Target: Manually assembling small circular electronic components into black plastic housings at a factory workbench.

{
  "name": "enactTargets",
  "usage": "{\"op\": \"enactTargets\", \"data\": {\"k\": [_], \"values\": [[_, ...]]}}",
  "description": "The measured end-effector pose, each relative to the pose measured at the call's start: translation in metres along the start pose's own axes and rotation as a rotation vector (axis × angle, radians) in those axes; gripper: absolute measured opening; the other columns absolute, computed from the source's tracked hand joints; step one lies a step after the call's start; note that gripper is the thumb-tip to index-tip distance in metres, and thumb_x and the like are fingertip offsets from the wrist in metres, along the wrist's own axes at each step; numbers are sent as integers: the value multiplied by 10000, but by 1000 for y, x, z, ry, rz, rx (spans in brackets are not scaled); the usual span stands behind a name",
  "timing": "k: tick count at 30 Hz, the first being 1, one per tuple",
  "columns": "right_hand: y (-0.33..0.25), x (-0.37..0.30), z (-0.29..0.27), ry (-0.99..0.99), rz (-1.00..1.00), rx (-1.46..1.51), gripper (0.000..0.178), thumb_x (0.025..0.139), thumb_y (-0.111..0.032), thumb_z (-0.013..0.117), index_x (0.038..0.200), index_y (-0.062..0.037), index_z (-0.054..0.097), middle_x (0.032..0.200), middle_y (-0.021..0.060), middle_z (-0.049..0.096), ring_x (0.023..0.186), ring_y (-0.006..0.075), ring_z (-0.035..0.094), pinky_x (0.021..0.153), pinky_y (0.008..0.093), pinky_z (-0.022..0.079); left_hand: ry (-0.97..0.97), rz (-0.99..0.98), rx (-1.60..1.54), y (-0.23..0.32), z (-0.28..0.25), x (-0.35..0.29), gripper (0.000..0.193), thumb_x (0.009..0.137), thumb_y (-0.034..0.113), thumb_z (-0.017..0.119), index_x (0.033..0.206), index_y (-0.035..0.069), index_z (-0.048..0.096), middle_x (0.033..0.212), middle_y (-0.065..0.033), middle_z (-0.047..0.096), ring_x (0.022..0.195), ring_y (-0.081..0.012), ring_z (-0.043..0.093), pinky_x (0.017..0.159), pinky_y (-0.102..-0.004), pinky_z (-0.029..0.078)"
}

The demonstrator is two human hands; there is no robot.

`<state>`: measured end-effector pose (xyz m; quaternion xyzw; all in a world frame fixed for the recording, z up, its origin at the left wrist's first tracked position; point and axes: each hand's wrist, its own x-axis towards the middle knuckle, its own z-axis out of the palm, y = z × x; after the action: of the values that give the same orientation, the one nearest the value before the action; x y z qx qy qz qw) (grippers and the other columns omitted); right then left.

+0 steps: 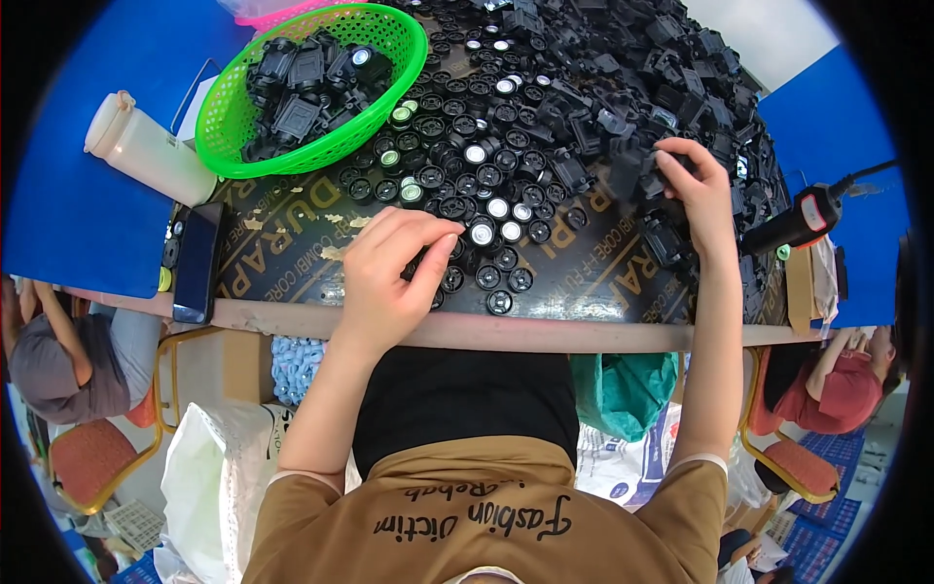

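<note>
My left hand (394, 273) is over the near edge of a spread of small black wheels (457, 180). Its thumb and forefinger are pinched at the rim of one black wheel with a silver hub (482, 233). Farther right, my right hand (698, 185) grips a black plastic toy-car part (632, 177) between thumb and fingers; motion blurs that part. It is held in front of a large heap of similar black plastic parts (671, 83). Some wheels have silver or pale green hubs, others are plain black.
A green plastic basket (219, 127) of black parts stands at the left, beside a white lidded bottle (146, 146) and a dark phone (198, 258). A black corded tool (798, 222) lies at the right. Blue partitions (78, 195) flank the table; people sit beyond both sides.
</note>
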<state>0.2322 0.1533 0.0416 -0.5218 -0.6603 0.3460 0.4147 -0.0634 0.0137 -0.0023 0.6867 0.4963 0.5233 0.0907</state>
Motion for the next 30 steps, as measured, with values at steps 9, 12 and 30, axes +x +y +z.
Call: {"op": "enactTargets", "data": {"k": [9, 12, 30], "values": [[-23, -91, 36, 240, -493, -176, 211, 718, 28, 644, 926, 0, 622, 1056, 137, 556, 1002, 235, 532, 866, 319, 426, -189, -711, -1199, 58, 47, 10, 733, 867, 239, 615, 1399, 94, 131, 1331, -156, 320, 1159, -213, 427, 965, -352, 376], [-19, -123, 60, 263, -564, -300, 259, 673, 25, 693, 917, -40, 636, 1057, 130, 534, 976, 268, 541, 818, 349, 456, -171, -997, -1595, 73, 73, 18, 502, 912, 160, 533, 1341, 103, 278, 1231, -98, 457, 1123, -195, 463, 931, -388, 399], [-13, -128, 45, 310, -439, -768, 241, 755, -48, 637, 993, -70, 612, 1069, 106, 540, 1017, 313, 496, 883, 406, 387, -138, -840, -1296, 53, 0, -6, 386, 822, 33, 541, 1196, -20, 467, 1255, -223, 489, 1077, -293, 535, 888, -358, 449]]}}
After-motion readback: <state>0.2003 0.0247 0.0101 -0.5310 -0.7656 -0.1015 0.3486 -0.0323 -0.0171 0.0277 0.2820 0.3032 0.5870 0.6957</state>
